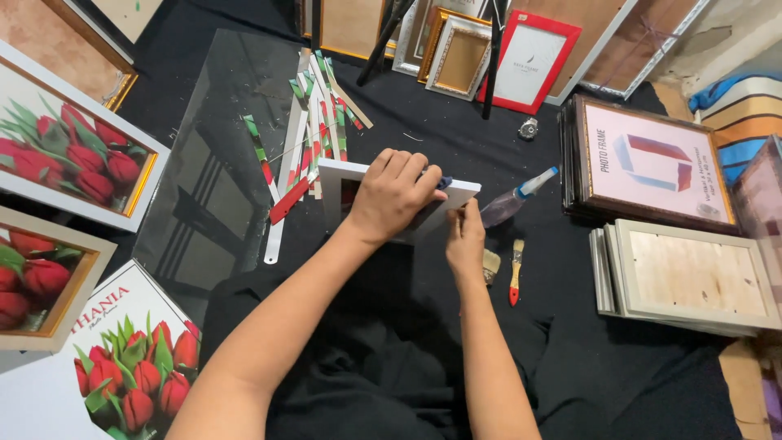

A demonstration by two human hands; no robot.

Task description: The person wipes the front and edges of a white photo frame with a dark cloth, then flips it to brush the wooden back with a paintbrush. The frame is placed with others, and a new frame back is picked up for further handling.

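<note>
**Two hands on a small white frame, middle of the picture**

Nearest to the camera, at the bottom of the picture, are the two bare forearms, which rise over black cloth toward the centre. The left hand (393, 198) lies flat on the small white rectangular picture frame (456, 195), fingers bent over its upper edge, and a bit of dark blue cloth (444, 182) shows under the fingertips. The right hand (465, 236) is just below the frame's lower right edge; its fingers are pressed together at that edge, but I cannot tell what they pinch.

The frame's long axis runs left to right, slightly falling to the right. The left hand covers its middle; only the left border and the right corner are visible.

Just right of the right hand lie a small paintbrush with a red handle (516, 273) and a clear spray bottle with a blue nozzle (511, 201), both close. To the left, touching the frame's left end, is a heap of thin red, green and white strips (314, 138), and beyond it a sheet of clear glass (216, 179).

Further right stand a stack of pale wooden frames (692, 277) and a dark brown frame (648, 163). At the top of the picture lean a red frame (531, 61) and a gold frame (460, 57). Open black cloth remains only between the frame and these.
</note>
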